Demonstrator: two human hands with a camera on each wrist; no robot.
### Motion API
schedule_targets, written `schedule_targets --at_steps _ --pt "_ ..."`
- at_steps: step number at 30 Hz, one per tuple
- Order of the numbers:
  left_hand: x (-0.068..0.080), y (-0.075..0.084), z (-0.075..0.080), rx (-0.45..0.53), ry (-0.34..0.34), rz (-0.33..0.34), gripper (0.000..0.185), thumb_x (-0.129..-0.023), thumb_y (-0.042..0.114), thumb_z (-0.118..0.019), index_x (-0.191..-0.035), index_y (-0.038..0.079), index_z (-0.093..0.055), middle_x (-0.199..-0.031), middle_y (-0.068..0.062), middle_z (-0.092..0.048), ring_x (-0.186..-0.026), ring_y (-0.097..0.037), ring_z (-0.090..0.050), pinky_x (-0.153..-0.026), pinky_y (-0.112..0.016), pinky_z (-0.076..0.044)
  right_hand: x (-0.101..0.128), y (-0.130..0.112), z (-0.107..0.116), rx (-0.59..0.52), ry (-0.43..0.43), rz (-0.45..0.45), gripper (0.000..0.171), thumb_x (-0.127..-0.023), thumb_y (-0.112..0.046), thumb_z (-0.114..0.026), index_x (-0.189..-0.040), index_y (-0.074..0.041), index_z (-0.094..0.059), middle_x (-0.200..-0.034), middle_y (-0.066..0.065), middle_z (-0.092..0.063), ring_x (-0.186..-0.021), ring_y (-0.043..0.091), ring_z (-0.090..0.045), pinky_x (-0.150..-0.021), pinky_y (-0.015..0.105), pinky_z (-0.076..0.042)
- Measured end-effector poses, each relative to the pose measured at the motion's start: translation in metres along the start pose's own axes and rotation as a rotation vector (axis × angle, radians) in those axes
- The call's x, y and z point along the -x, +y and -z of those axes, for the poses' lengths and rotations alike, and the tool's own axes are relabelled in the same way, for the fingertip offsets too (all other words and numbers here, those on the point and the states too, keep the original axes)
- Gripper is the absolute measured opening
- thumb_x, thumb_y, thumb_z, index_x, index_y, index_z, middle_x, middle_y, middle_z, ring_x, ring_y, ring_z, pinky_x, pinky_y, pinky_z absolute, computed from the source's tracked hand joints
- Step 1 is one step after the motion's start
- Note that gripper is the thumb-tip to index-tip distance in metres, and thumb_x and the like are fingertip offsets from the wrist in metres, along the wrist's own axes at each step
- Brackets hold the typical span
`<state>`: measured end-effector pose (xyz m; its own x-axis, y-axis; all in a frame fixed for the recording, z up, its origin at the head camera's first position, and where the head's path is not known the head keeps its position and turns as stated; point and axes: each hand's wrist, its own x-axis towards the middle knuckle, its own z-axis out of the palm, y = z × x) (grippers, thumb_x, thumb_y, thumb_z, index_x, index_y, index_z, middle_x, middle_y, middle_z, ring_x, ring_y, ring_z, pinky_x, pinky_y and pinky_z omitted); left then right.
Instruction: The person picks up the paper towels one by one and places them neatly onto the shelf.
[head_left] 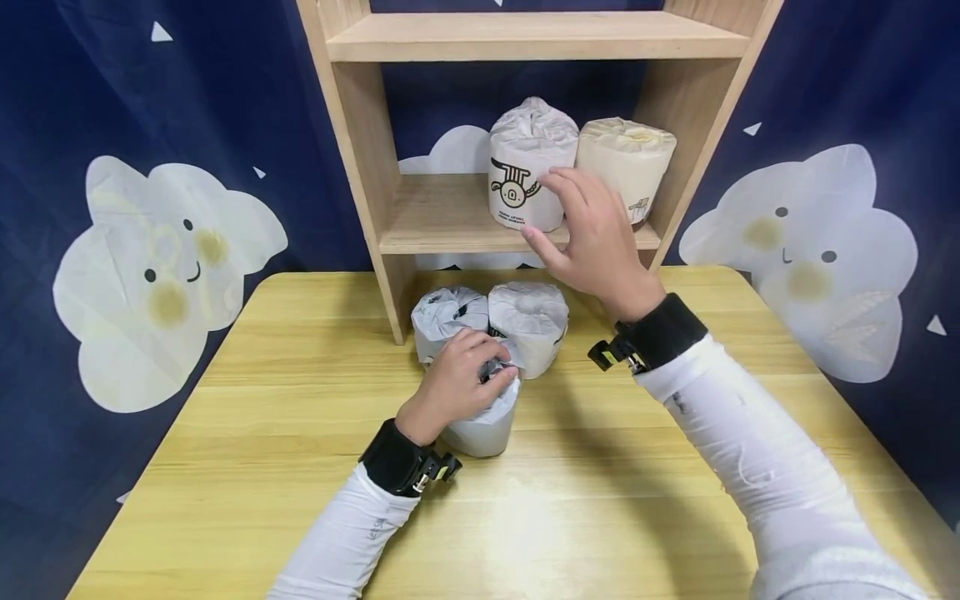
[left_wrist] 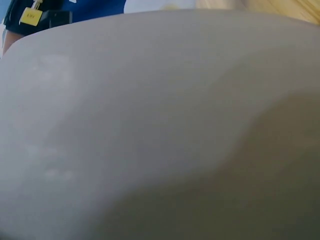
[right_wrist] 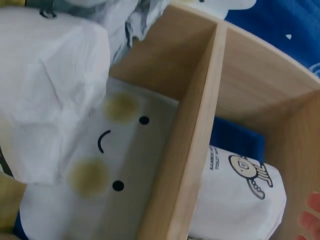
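Nearest me on the table stands a wrapped toilet paper roll (head_left: pixel 480 435), its pale side filling most of the left wrist view. My left hand (head_left: pixel 456 385) grips its top with bent fingers and thumb. Two more wrapped rolls, one at left (head_left: pixel 442 310) and one at right (head_left: pixel 528 325), stand just behind it. On the lower shelf is a white roll with a printed cartoon (head_left: pixel 517 200), beside a cream roll (head_left: pixel 626 158). My right hand (head_left: pixel 596 237) is in front of these two, fingers loosely bent and holding nothing. Its fingertips (right_wrist: pixel 312 215) appear apart from the printed roll in the right wrist view.
A wooden shelf unit (head_left: pixel 352 150) stands at the back of the yellow wood-grain table (head_left: pixel 300 400). Its upper board (head_left: pixel 536 37) passes above the shelved rolls. Behind hangs a dark blue curtain with cloud faces (head_left: pixel 168 275).
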<state>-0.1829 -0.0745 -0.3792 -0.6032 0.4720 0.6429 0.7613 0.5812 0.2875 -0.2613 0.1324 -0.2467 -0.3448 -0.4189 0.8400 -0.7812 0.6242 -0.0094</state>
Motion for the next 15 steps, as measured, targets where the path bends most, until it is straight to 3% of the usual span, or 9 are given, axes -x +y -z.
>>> schedule_targets --at_steps 7,15 --pt "0.000 0.000 0.000 -0.006 -0.002 -0.013 0.014 -0.086 0.025 -0.068 -0.086 0.010 -0.069 -0.088 -0.002 -0.065 -0.087 -0.021 -0.057 -0.081 -0.035 -0.045 0.022 -0.011 0.003 -0.007 0.041 0.016 0.051 -0.090 -0.033 -0.060 -0.124 0.005 -0.055 -0.123 0.023 -0.058 -0.119 0.036 -0.051 -0.100 0.049 -0.037" --pt "-0.001 0.003 0.002 -0.020 -0.012 -0.019 0.013 -0.086 0.023 -0.069 -0.085 0.010 -0.069 -0.087 -0.002 -0.064 -0.089 -0.021 -0.058 -0.083 -0.035 -0.046 0.053 -0.023 -0.002 -0.095 0.082 -0.059 0.053 -0.087 -0.032 -0.063 -0.124 0.007 -0.055 -0.123 0.023 -0.059 -0.120 0.037 -0.051 -0.098 0.051 -0.038"
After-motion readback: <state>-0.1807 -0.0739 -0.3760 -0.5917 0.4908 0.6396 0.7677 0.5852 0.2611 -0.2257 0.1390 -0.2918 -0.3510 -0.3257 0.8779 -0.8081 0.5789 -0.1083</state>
